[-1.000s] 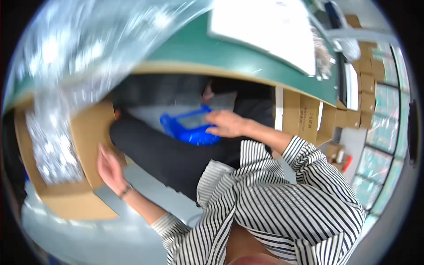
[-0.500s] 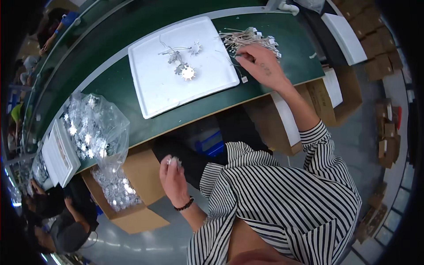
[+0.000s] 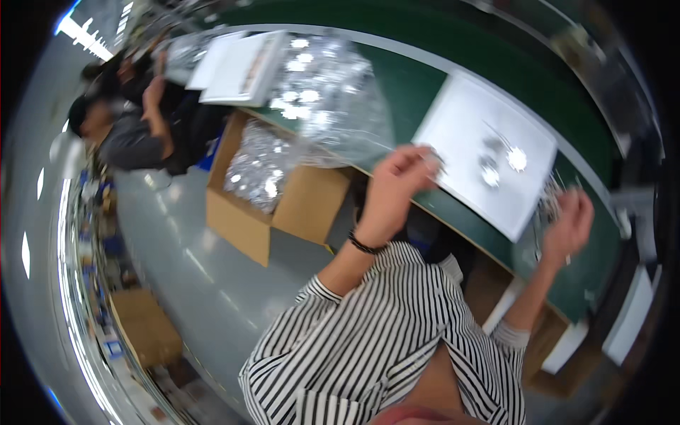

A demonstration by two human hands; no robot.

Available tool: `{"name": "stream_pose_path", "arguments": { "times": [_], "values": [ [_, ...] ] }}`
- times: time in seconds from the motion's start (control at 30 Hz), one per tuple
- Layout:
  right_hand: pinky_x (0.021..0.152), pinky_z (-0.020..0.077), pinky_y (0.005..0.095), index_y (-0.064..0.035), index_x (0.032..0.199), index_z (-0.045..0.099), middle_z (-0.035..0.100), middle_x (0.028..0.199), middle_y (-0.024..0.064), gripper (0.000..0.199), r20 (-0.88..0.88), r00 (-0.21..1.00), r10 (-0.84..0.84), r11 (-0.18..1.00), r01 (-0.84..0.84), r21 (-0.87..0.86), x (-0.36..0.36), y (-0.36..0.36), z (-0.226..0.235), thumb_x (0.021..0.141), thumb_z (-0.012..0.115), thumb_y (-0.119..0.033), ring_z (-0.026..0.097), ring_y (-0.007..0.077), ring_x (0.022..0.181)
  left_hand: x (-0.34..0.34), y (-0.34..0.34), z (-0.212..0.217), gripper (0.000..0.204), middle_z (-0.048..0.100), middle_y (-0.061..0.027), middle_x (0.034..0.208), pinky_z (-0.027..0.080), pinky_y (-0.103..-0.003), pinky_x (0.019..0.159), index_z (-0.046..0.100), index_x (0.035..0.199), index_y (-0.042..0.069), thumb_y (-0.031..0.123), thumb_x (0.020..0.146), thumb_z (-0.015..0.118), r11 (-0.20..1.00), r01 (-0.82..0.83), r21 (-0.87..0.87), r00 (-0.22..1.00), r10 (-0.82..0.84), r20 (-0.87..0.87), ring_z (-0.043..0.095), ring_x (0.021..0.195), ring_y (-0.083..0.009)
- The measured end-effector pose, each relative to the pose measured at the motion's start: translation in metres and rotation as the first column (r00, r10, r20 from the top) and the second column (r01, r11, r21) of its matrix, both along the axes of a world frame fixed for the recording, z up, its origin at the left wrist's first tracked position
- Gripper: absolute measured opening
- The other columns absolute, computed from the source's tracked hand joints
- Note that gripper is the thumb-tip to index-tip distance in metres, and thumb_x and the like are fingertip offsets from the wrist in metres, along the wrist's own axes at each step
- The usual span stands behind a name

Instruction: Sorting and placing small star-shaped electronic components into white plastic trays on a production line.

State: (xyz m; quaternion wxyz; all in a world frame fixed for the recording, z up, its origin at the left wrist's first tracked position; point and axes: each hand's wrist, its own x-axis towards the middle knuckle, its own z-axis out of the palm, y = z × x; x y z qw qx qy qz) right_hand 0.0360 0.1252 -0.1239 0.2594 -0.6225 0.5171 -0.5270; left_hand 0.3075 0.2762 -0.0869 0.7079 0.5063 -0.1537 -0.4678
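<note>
My left hand (image 3: 397,190) is raised beside the near left edge of the white tray (image 3: 460,103). Its fingertips pinch a small shiny metal piece (image 3: 438,163), too blurred for its exact shape. On the tray lie a few star-shaped metal parts (image 3: 517,159), with thin wires among them. My right hand (image 3: 569,225) is off the tray's right side, fingers curled, next to the bundle of thin wires (image 3: 550,201). Motion blur hides what those fingers hold, if anything. A small white bit (image 3: 567,261) shows by the right wrist.
A clear plastic bag of star-shaped metal parts (image 3: 312,88) lies on the green table (image 3: 404,106). Below it stands an open cardboard box (image 3: 237,227) with more shiny parts. White foam trays (image 3: 244,67) are at the table's left. A co-worker (image 3: 134,138) sits beyond.
The view has swung left, so everything appears shifted right. My left hand has risen from near my lap to the tray's edge. My right hand is still near the wires.
</note>
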Motion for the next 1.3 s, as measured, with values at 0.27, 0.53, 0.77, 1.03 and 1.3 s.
{"name": "stream_pose_path", "arguments": {
  "times": [0.27, 0.53, 0.77, 1.03, 1.3],
  "values": [
    [0.055, 0.0363, 0.0189, 0.0009, 0.094, 0.068, 0.060, 0.072, -0.0017, 0.004, 0.180, 0.814, 0.552, 0.805, -0.577, 0.139, 0.120, 0.064, 0.073, 0.091, 0.066, -0.001, 0.045, 0.0054, 0.061, -0.005, -0.026, 0.010, 0.039, 0.061, -0.0093, 0.105, 0.056, -0.027, 0.090, 0.059, 0.131, -0.004, 0.000, 0.093, 0.068, 0.993, 0.024, -0.112, 0.994, -0.012, 0.108, 0.066, 0.096, -0.0180],
    [0.050, 0.0318, 0.0191, 0.0012, 0.087, 0.066, 0.054, 0.064, -0.0027, 0.002, 0.078, 0.799, 0.597, 0.798, -0.601, 0.051, 0.158, 0.089, 0.059, 0.089, 0.065, 0.002, 0.040, 0.0051, 0.055, 0.008, 0.011, 0.019, 0.038, 0.063, -0.0132, 0.111, 0.055, -0.028, 0.092, 0.059, 0.130, -0.003, 0.000, 0.093, 0.068, 0.985, -0.071, -0.158, 0.990, 0.090, 0.112, 0.065, 0.100, -0.0181],
    [0.050, 0.0319, 0.0191, 0.0008, 0.085, 0.064, 0.052, 0.062, -0.0036, 0.003, 0.068, 0.767, 0.638, 0.762, -0.641, 0.088, 0.197, 0.099, 0.061, 0.087, 0.066, 0.002, 0.039, 0.0051, 0.055, 0.035, 0.027, 0.019, 0.031, 0.068, -0.0134, 0.111, 0.056, -0.029, 0.090, 0.060, 0.123, -0.003, 0.002, 0.093, 0.069, 0.963, -0.199, -0.183, 0.972, 0.218, 0.089, 0.066, 0.097, -0.0178],
    [0.052, 0.0347, 0.0232, 0.0002, 0.084, 0.062, 0.051, 0.063, -0.0014, 0.005, 0.035, 0.756, 0.654, 0.753, -0.654, 0.065, 0.226, 0.102, 0.078, 0.088, 0.066, 0.000, 0.040, 0.0089, 0.056, 0.053, 0.036, 0.017, 0.028, 0.070, -0.0102, 0.108, 0.054, -0.025, 0.084, 0.065, 0.113, 0.001, -0.003, 0.086, 0.071, 0.952, -0.276, -0.130, 0.853, 0.305, 0.424, 0.065, 0.094, -0.0144],
    [0.057, 0.0346, 0.0200, -0.0007, 0.089, 0.062, 0.055, 0.073, -0.0018, 0.006, 0.234, 0.725, 0.648, 0.656, -0.687, 0.312, 0.221, 0.094, 0.066, 0.094, 0.060, -0.003, 0.040, 0.0058, 0.062, 0.057, 0.025, -0.003, 0.019, 0.067, -0.0155, 0.121, 0.055, -0.026, 0.088, 0.063, 0.113, -0.002, -0.004, 0.094, 0.062, 0.938, -0.112, -0.327, 0.935, 0.211, 0.286, 0.064, 0.106, -0.0190]
  ]
}}
